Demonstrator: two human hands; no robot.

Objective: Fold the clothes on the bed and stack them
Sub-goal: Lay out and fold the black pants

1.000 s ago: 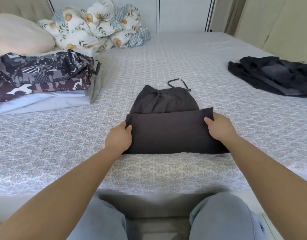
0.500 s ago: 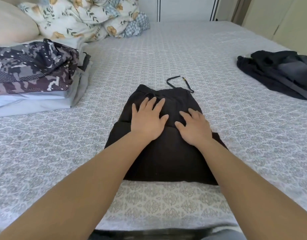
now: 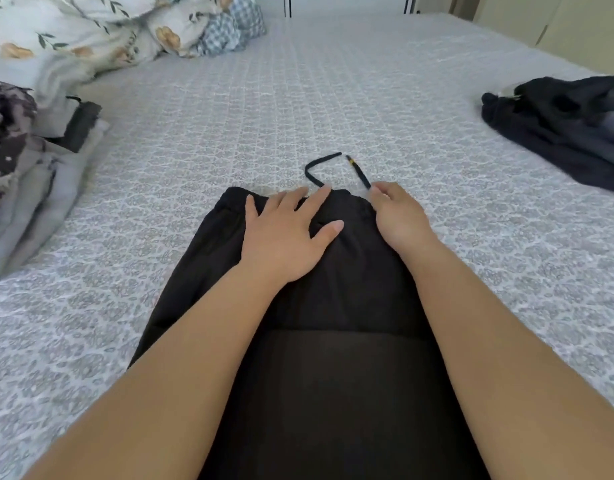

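Black drawstring trousers (image 3: pixel 350 292) lie folded on the patterned grey bed (image 3: pixel 333 84) straight in front of me, waistband at the far end. My left hand (image 3: pixel 284 233) presses flat on the cloth just below the waistband, fingers spread. My right hand (image 3: pixel 399 220) sits at the waistband's right corner with its fingers curled around the near end of the black drawstring (image 3: pixel 359 173), which trails past the waistband onto the bed. A stack of folded clothes (image 3: pixel 38 161), camouflage print over grey, lies at the left.
A heap of dark unfolded clothes (image 3: pixel 558 126) lies at the right edge of the bed. A bundled floral duvet (image 3: pixel 108 26) fills the far left corner. Pale cupboard doors stand beyond the bed at the right.
Both hands slid forward from the fold's edge up to the waistband. The left stays flat; the right curled its fingers at the drawstring. The view moved closer and lower.
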